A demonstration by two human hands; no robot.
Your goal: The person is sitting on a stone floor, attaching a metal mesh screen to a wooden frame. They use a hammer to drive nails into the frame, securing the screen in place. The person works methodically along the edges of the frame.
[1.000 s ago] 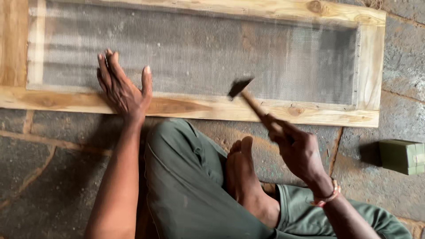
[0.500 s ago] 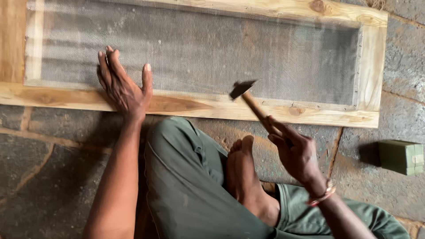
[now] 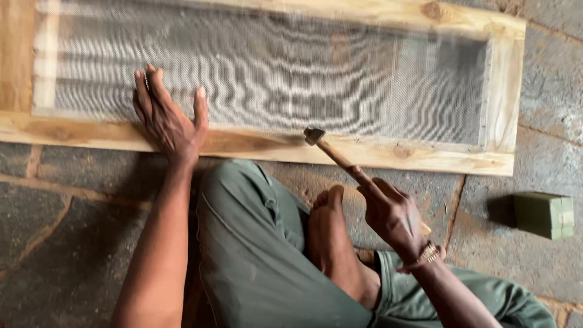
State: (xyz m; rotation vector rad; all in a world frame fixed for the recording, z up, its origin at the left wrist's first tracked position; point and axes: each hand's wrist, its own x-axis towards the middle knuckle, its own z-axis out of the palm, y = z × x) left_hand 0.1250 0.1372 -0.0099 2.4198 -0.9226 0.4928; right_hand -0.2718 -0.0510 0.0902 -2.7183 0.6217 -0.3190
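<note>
A wooden frame (image 3: 376,153) with grey wire mesh (image 3: 291,79) stretched across it lies flat on the stone floor. My left hand (image 3: 167,115) presses flat on the frame's near rail and the mesh edge, fingers spread. My right hand (image 3: 392,212) grips the wooden handle of a small hammer (image 3: 331,152). The hammer's dark head rests on or just above the near rail, right of my left hand. I sit cross-legged in green trousers, a bare foot (image 3: 331,237) between my arms.
A small green box (image 3: 545,214) stands on the stone floor at the right, below the frame's corner. A second wooden plank (image 3: 15,54) runs along the frame's left end. Rough stone paving (image 3: 67,237) surrounds me.
The hammer has swung down from a raised position until its head reached the near rail. My left hand has stayed pressed on the frame.
</note>
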